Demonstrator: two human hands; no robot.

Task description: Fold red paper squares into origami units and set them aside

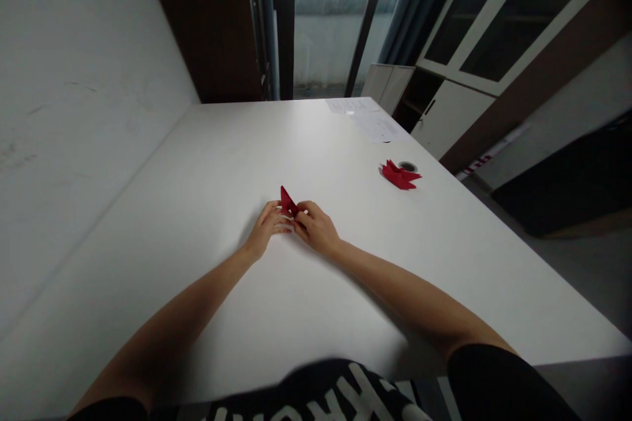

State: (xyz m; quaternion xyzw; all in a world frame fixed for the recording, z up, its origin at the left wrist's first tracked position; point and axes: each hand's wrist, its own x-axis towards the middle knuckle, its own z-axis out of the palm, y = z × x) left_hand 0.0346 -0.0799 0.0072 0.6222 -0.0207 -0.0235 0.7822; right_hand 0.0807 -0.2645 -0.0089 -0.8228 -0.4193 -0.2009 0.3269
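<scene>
A small piece of folded red paper (pixel 287 201) with a pointed tip stands up between my two hands, over the middle of the white table. My right hand (pixel 316 225) pinches its lower right side between thumb and fingers. My left hand (pixel 266 225) is at its left side, with fingers bent around the paper's edge and touching it. The lower part of the paper is partly hidden by my fingers. Farther off on the right lies a pile of red folded paper pieces (pixel 399 175) with several points.
The white table (pixel 207 164) meets a wall (pixel 74 112) on the left. Printed sheets (pixel 372 125) lie at its far right corner. A round dark cable hole (pixel 407 166) sits beside the red pile. Cabinets (pixel 454 115) stand beyond the right edge.
</scene>
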